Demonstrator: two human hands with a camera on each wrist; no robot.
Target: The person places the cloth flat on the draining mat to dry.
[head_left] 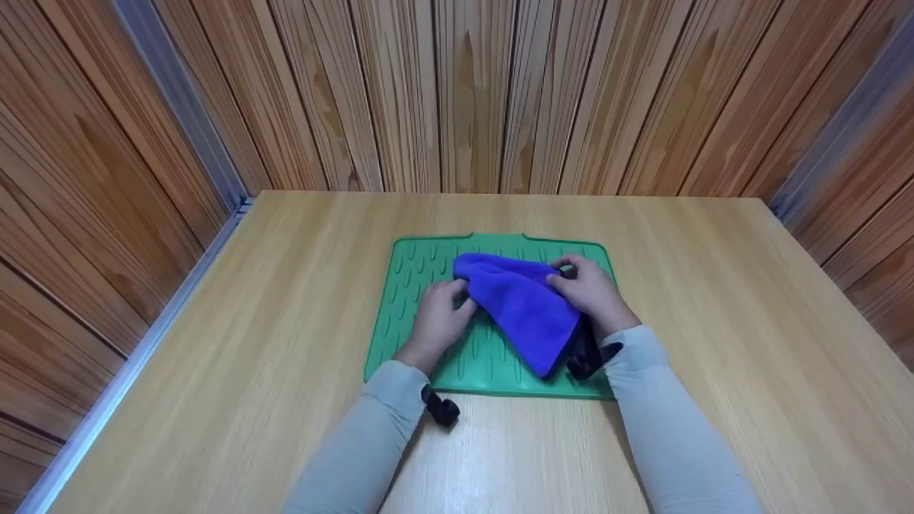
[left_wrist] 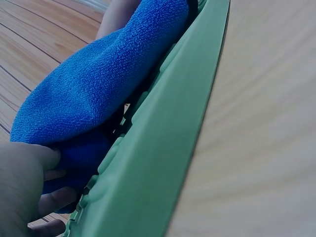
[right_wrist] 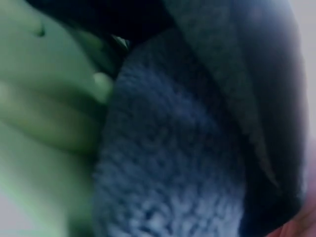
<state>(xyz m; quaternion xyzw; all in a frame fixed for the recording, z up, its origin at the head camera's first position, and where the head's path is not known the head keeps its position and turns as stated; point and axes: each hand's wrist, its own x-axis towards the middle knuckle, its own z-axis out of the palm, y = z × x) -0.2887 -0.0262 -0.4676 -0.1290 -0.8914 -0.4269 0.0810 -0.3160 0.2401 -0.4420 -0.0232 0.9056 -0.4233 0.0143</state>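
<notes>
A blue-purple plush towel is held up, bunched and slanting, over a green ribbed mat. My left hand pinches its left edge between thumb and fingers. At its upper right, my right hand grips the opposite edge, with the fingertips partly behind the fabric. One corner of the towel hangs toward the mat's front edge. The left wrist view shows the towel arching above the mat, the thumb on its near end. Close up in the right wrist view, the towel's dark grey pile fills the middle.
The mat lies on a light wooden table, its raised rim facing me. Wood-plank panels stand behind the table and at both sides. A metal rail follows the left edge. Black straps with camera mounts sit on both wrists.
</notes>
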